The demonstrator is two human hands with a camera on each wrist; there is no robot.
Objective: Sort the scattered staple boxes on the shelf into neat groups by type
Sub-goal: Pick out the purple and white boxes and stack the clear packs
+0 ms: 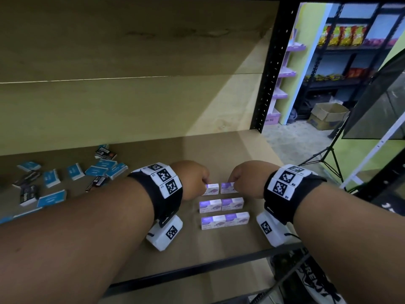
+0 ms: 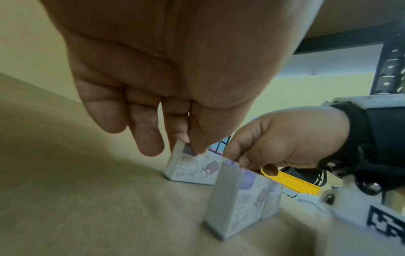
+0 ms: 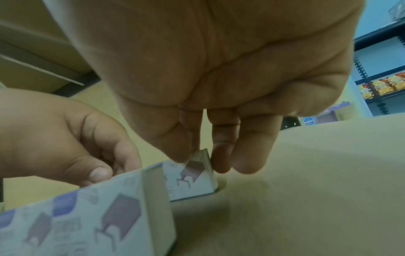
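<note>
Purple-and-white staple boxes stand in a neat two-wide grid on the shelf board (image 1: 219,246); two pairs form the middle row (image 1: 221,204) and near row (image 1: 225,220). In the far row, my left hand (image 1: 194,179) pinches the left purple box (image 1: 212,189) (image 2: 192,170) between thumb and fingers. My right hand (image 1: 246,177) pinches the right purple box (image 1: 227,187) (image 3: 192,180) the same way. Both boxes sit on the board, a small gap between them. Blue boxes (image 1: 96,171) and black boxes (image 1: 105,153) lie scattered at the far left.
The shelf's back panel (image 1: 131,106) rises behind the boxes and a black upright post (image 1: 269,69) marks the right end. The black front rail (image 1: 197,266) edges the board. Beyond are snack shelves (image 1: 341,40), a cardboard carton (image 1: 328,116) and a tripod (image 1: 328,156).
</note>
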